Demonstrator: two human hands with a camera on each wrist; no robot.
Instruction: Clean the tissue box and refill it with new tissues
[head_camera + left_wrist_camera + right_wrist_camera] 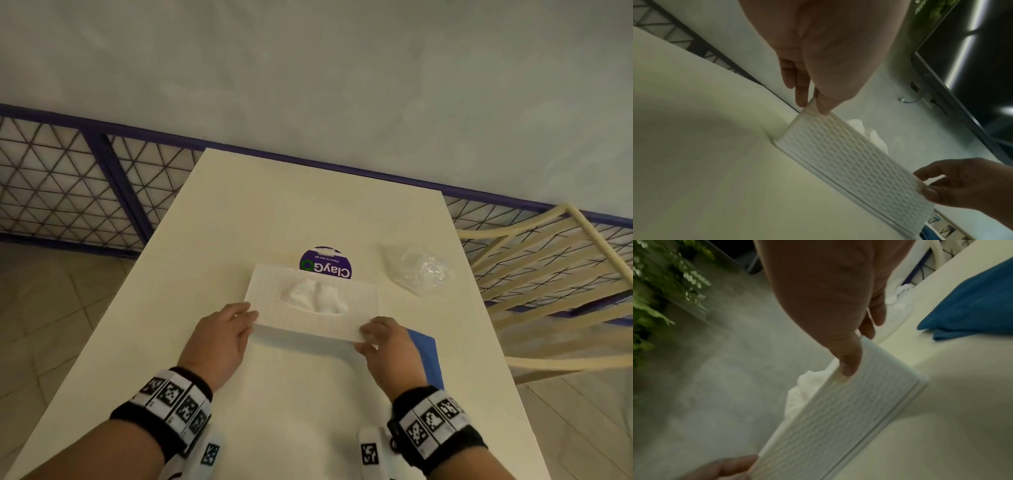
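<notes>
Head view shows the box (311, 301) mid-desk (239, 212), tissue (315, 296) poking out, left grip (219, 337) and right grip (387, 342) each pinching a near top corner, likely to seat its lid squarely.

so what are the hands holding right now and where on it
Both hold the white tissue box at its near top corners: the left hand pinches the left corner, the right hand the right corner. Its base rests on the table.

Bare forearms end in black wristbands (164, 407) carrying white blocks printed with black square-patterned markers.
</notes>
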